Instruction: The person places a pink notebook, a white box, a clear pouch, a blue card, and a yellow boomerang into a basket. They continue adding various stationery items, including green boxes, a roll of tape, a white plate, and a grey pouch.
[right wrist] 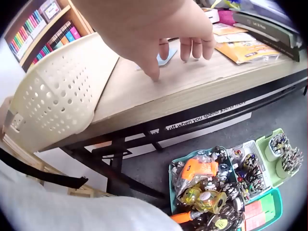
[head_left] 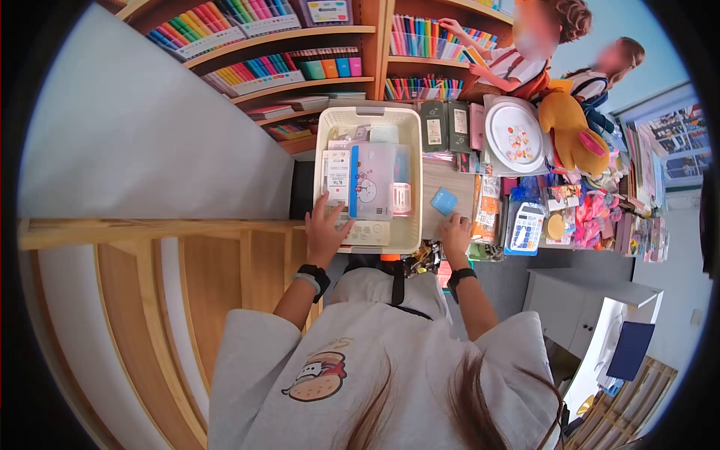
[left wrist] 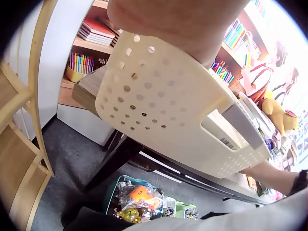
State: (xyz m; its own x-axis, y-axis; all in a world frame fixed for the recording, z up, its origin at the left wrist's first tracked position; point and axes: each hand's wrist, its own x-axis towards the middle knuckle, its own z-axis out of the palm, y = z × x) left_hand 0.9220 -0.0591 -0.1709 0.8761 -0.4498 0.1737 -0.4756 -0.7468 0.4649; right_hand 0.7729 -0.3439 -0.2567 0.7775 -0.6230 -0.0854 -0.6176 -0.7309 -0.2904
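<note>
A cream perforated basket [head_left: 418, 187] stands on the table, full of stationery. On top lies a translucent pouch [head_left: 375, 187] with a blue edge and a cartoon figure, beside a white printed box [head_left: 336, 174]. My left hand [head_left: 324, 231] is over the basket's near left corner, fingers spread towards the pouch; its fingers are hidden in the left wrist view. To the right of the basket, a small light-blue flat square item [head_left: 444, 201] lies on the wooden tabletop [right wrist: 139, 98]. My right hand [head_left: 456, 238] hovers just nearer me, fingers pointing down, holding nothing.
Right of my hand are orange packets [head_left: 488, 202], a calculator [head_left: 524, 229], white round plates [head_left: 514, 135] and a brown plush [head_left: 574, 131]. Bins of wrapped goods [right wrist: 204, 187] stand on the floor below the table edge. A wooden rail [head_left: 150, 231] runs at left.
</note>
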